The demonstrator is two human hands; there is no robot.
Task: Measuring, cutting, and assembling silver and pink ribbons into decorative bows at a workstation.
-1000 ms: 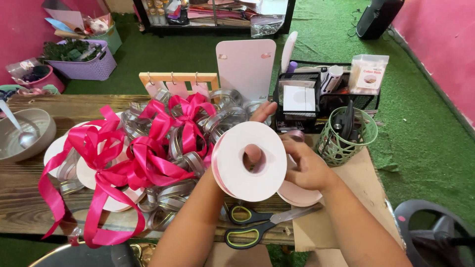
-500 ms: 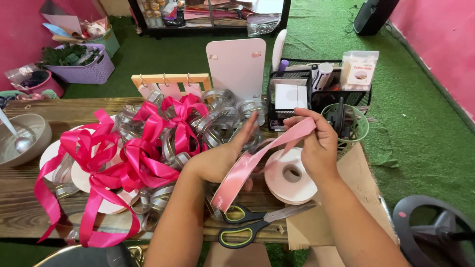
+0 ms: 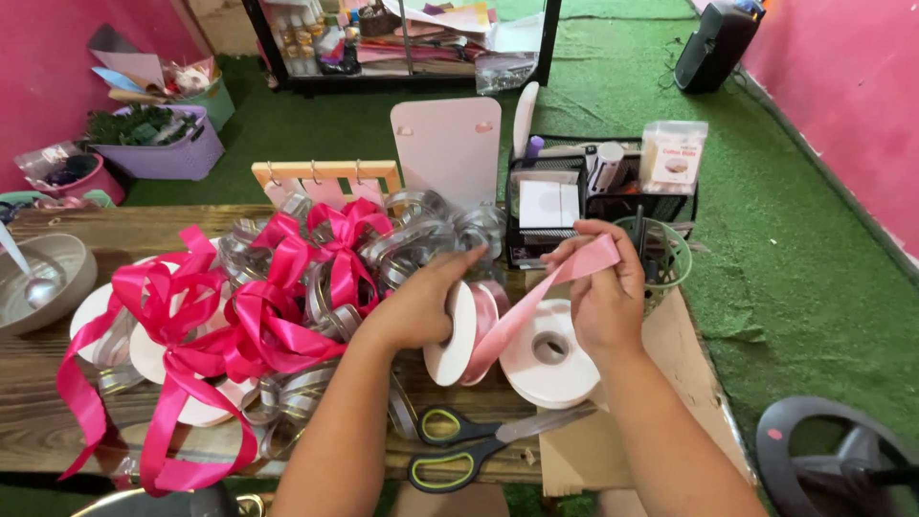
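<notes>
The left hand [image 3: 416, 308] clasps an upright white spool of pale pink satin ribbon [image 3: 466, 332] just above the wooden slat table [image 3: 38, 378], while the right hand [image 3: 605, 297] pinches the ribbon's loose end [image 3: 584, 260], drawn taut between them. If the pinch slackens, the slick strip could slip free and unwind. A second flat white spool [image 3: 549, 356], green-handled scissors [image 3: 459, 452] and hot-pink bows [image 3: 191, 335] lie nearby; green carpet [image 3: 795, 287], pink walls

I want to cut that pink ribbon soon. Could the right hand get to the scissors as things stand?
Probably yes, once it lets go. The right hand pinches the pink ribbon, so it is occupied. The scissors lie uncovered on the table edge just below it, with nothing in between.
</notes>
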